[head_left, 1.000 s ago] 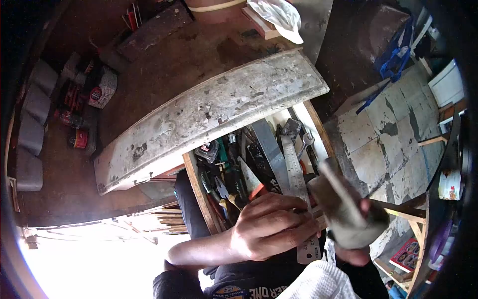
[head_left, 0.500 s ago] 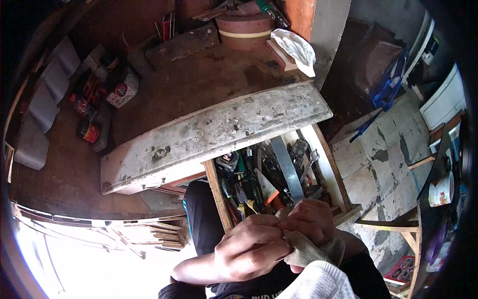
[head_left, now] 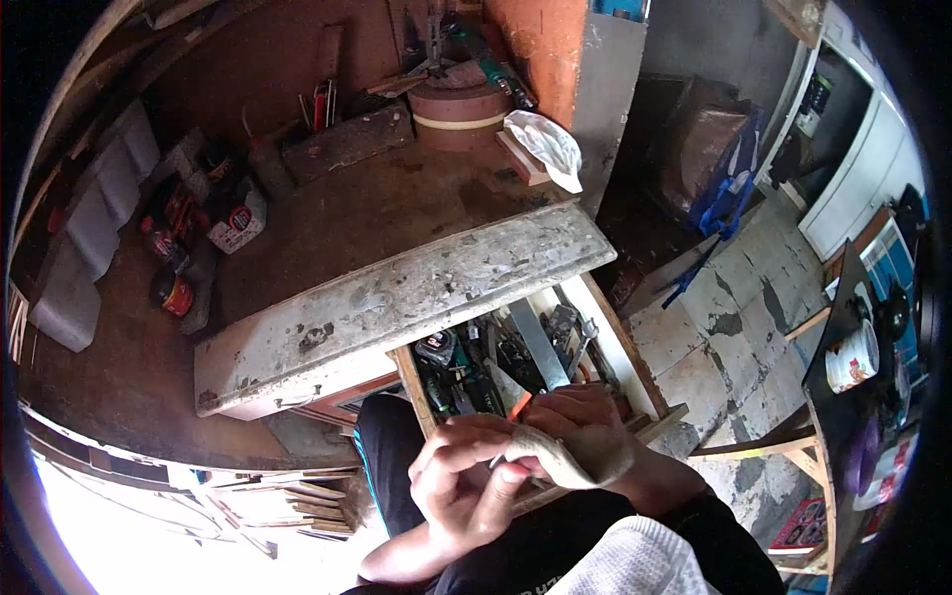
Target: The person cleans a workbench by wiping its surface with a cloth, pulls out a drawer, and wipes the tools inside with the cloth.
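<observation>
A worn beige piece of cloth [head_left: 565, 458] lies bunched against my right hand [head_left: 580, 409], whose fingers are closed around it. Beside it, my left hand [head_left: 458, 474] has thumb and fingers pinched together at the cloth's left end. A small dark bit shows at those fingertips, too small to name. Both hands are above the front of an open drawer [head_left: 625, 342] full of tools. Inside are a tape measure [head_left: 436, 347], a flat metal bar [head_left: 538, 345], a wrench [head_left: 585, 342] and a blade with an orange part [head_left: 511, 389].
The drawer sits under a stained worktop edge [head_left: 416, 297]. Bottles [head_left: 174, 295] and a patterned box [head_left: 238, 223] stand at the left. A round reddish roll [head_left: 459, 117] and a white cap [head_left: 545, 149] are at the back. A white tub [head_left: 853, 357] stands at the right.
The view has tilted up and shifted. My hands have drawn slightly apart, the left one turning so its thumb shows, and more of the cloth is visible between them.
</observation>
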`<state>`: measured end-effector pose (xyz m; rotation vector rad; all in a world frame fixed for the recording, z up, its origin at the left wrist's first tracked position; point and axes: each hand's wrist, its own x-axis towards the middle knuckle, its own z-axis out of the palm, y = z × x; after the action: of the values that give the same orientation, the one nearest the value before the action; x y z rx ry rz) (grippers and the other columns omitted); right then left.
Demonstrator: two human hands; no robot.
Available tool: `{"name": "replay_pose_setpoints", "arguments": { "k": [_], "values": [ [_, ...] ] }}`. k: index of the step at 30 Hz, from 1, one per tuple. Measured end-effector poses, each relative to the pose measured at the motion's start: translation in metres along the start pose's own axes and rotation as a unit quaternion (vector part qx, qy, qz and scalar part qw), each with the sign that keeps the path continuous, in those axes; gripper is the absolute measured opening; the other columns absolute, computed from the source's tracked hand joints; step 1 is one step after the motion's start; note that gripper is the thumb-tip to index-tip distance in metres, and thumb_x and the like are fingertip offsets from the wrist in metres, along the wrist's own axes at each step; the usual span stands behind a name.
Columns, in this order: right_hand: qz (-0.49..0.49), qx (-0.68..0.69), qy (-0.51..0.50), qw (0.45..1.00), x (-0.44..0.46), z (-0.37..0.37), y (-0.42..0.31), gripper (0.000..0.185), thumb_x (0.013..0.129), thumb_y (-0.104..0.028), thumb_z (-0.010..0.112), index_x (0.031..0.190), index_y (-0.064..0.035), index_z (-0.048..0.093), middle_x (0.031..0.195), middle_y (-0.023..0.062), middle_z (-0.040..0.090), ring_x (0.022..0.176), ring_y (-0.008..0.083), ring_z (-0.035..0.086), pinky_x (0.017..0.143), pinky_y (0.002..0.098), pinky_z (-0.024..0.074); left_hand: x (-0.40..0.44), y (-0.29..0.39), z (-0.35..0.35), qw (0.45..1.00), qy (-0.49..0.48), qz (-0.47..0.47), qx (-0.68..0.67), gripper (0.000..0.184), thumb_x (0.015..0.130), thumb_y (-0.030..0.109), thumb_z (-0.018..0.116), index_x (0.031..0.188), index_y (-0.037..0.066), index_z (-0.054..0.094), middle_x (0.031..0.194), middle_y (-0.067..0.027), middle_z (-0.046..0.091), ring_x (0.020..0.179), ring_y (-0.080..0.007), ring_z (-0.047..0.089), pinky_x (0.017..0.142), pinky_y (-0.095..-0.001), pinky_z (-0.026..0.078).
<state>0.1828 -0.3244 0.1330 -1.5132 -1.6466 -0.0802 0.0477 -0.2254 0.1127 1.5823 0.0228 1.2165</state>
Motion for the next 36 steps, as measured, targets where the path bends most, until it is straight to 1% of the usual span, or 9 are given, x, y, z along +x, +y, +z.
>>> {"name": "replay_pose_setpoints", "arguments": {
  "k": [8, 17, 19, 21, 25, 28, 30, 32, 36],
  "values": [
    [-0.028, -0.066, 0.027, 0.997, -0.036, 0.013, 0.019, 0.045, 0.069, -0.028, 0.074, 0.107, -0.0088, 0.058, 0.099, 0.0111, 0.058, 0.084, 0.0281, 0.065, 0.07, 0.0405, 0.0528, 0.003, -0.002, 0.015, 0.999, 0.016, 0.034, -0.013, 0.018, 0.086, 0.011, 0.075, 0.084, 0.003, 0.059, 0.073, -0.0079, 0.062, 0.081, -0.0253, 0.067, 0.098, -0.0511, 0.045],
    [0.047, -0.119, -0.053, 0.99, -0.095, -0.009, 0.029, 0.052, 0.072, -0.02, 0.067, 0.121, -0.0084, 0.054, 0.109, 0.012, 0.056, 0.097, 0.0328, 0.062, 0.078, 0.0455, 0.0508, 0.028, 0.052, -0.002, 0.97, 0.231, 0.001, -0.071, 0.032, 0.082, 0.029, 0.08, 0.083, 0.008, 0.055, 0.078, -0.0013, 0.054, 0.076, -0.0159, 0.058, 0.091, -0.0469, 0.048],
    [0.058, -0.174, -0.072, 0.98, -0.111, -0.005, 0.044, 0.055, 0.072, -0.02, 0.067, 0.125, -0.0088, 0.053, 0.109, 0.0128, 0.056, 0.099, 0.0329, 0.062, 0.08, 0.0446, 0.0507, 0.026, 0.044, -0.042, 0.954, 0.288, 0.039, -0.07, 0.013, 0.091, 0.017, 0.068, 0.102, 0.01, 0.065, 0.112, -0.0114, 0.064, 0.11, -0.0253, 0.062, 0.104, -0.053, 0.043],
    [-0.022, -0.183, -0.001, 0.983, -0.115, -0.011, 0.045, 0.057, 0.07, -0.023, 0.068, 0.124, -0.0104, 0.053, 0.111, 0.0133, 0.056, 0.1, 0.0327, 0.062, 0.081, 0.0435, 0.051, 0.036, 0.052, -0.041, 0.972, 0.162, 0.057, -0.162, 0.017, 0.092, 0.018, 0.067, 0.103, 0.004, 0.069, 0.096, -0.0087, 0.069, 0.095, -0.0361, 0.068, 0.094, -0.054, 0.053],
    [0.215, -0.127, -0.075, 0.965, -0.123, -0.041, 0.059, 0.036, 0.074, -0.019, 0.074, 0.105, -0.0078, 0.06, 0.086, 0.0108, 0.063, 0.078, 0.0314, 0.067, 0.07, 0.0407, 0.0547, 0.032, 0.053, -0.065, 0.943, 0.313, 0.067, -0.096, 0.006, 0.09, 0.01, 0.065, 0.092, 0.005, 0.066, 0.094, -0.0076, 0.069, 0.094, -0.0265, 0.068, 0.094, -0.0464, 0.054],
    [0.374, 0.154, 0.137, 0.904, -0.15, -0.055, 0.077, 0.024, 0.082, -0.019, 0.075, 0.096, -0.0064, 0.06, 0.084, 0.011, 0.066, 0.069, 0.0219, 0.07, 0.057, 0.0354, 0.0546, 0.024, 0.056, -0.075, 0.946, 0.306, 0.102, -0.043, 0.004, 0.087, 0.009, 0.067, 0.087, 0.006, 0.065, 0.094, -0.0055, 0.068, 0.094, -0.0219, 0.068, 0.095, -0.0435, 0.052],
    [0.308, 0.15, 0.193, 0.919, -0.149, -0.06, 0.071, 0.025, 0.098, -0.029, 0.058, 0.107, -0.0058, 0.057, 0.089, 0.0087, 0.067, 0.076, 0.016, 0.068, 0.065, 0.031, 0.0558, 0.011, 0.057, -0.074, 0.966, 0.237, 0.105, -0.022, 0.006, 0.085, 0.01, 0.07, 0.087, 0.008, 0.065, 0.094, -0.004, 0.068, 0.095, -0.0206, 0.068, 0.095, -0.0432, 0.051],
    [0.358, 0.469, 0.223, 0.776, -0.132, -0.056, 0.05, 0.05, 0.103, -0.052, 0.037, 0.116, -0.0079, 0.057, 0.096, 0.007, 0.067, 0.086, 0.0157, 0.067, 0.076, 0.0298, 0.0553, -0.003, 0.055, -0.063, 0.985, 0.138, 0.1, 0.009, 0.009, 0.082, 0.012, 0.072, 0.086, 0.009, 0.065, 0.095, -0.0026, 0.069, 0.095, -0.0193, 0.067, 0.094, -0.0429, 0.05],
    [0.386, 0.716, 0.162, 0.559, -0.102, -0.007, 0.038, 0.052, 0.096, -0.063, 0.044, 0.117, -0.0187, 0.061, 0.1, 0.0024, 0.067, 0.09, 0.0179, 0.064, 0.082, 0.0385, 0.0541, -0.025, 0.05, -0.037, 0.979, -0.165, 0.085, 0.084, 0.014, 0.078, 0.014, 0.077, 0.085, 0.011, 0.066, 0.097, 0.0004, 0.069, 0.096, -0.0167, 0.067, 0.094, -0.0423, 0.048]
  ]
}}
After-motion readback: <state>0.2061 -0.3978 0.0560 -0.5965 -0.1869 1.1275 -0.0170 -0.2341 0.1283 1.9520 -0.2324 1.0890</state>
